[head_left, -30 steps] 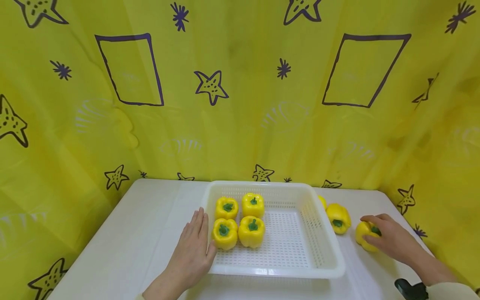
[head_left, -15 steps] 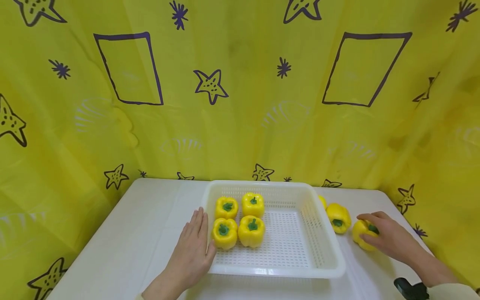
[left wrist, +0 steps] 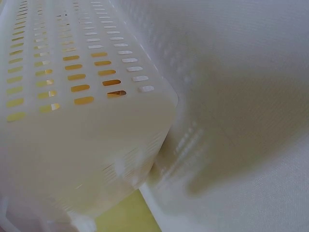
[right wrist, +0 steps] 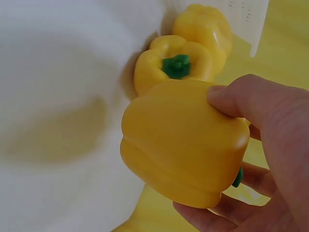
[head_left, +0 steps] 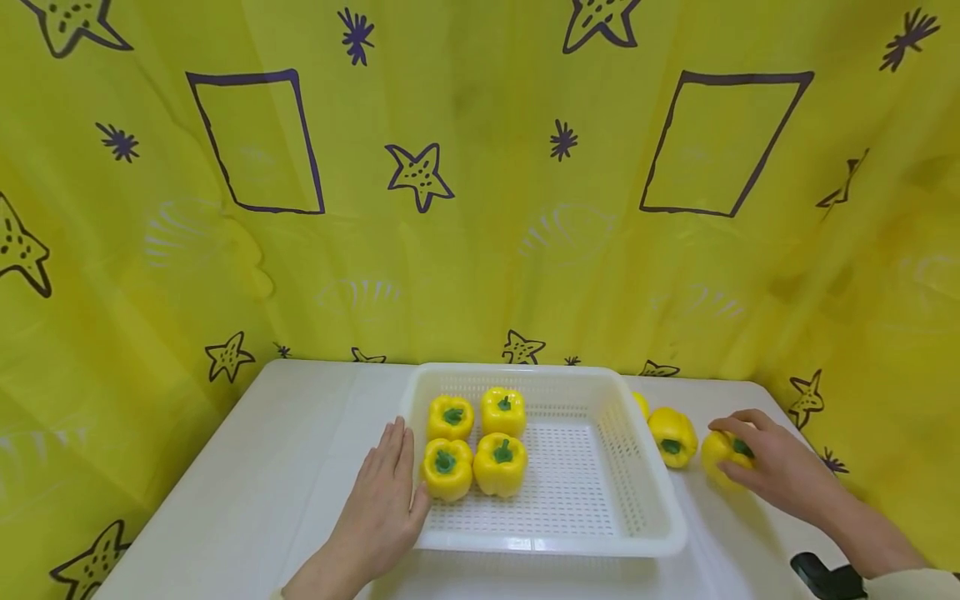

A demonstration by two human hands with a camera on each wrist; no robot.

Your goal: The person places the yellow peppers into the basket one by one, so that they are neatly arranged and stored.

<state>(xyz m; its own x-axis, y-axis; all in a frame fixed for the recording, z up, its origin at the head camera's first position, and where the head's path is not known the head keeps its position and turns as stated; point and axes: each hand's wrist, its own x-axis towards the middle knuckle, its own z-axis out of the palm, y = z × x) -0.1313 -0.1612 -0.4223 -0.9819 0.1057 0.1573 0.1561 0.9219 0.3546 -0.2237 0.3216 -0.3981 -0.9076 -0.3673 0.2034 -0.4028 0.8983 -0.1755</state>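
Between thumb and fingers, my right hand [head_left: 776,462] grips a yellow bell pepper [right wrist: 183,142], its green stem turned toward the palm. In the right wrist view two more yellow peppers lie just beyond it, the nearer pepper [right wrist: 176,65] showing its stem. My left hand [head_left: 378,500] lies with straight fingers along the left rim of a white plastic basket [head_left: 573,546]. Inside the basket's left half several yellow peppers [head_left: 501,465] stand stem up in two rows. The left wrist view shows the basket's slotted wall [left wrist: 77,130] but not the hand.
A white table [head_left: 217,492] carries everything. Right of the basket, one pepper [head_left: 672,437] lies close to its wall, with another pepper [head_left: 641,404] partly hidden behind the rim. A yellow curtain [head_left: 480,250] with drawn stars hangs behind and at both sides.
My right hand has shifted slightly left and upward with the pepper, which comes nearer the one by the basket. My left hand stays on the basket's side.
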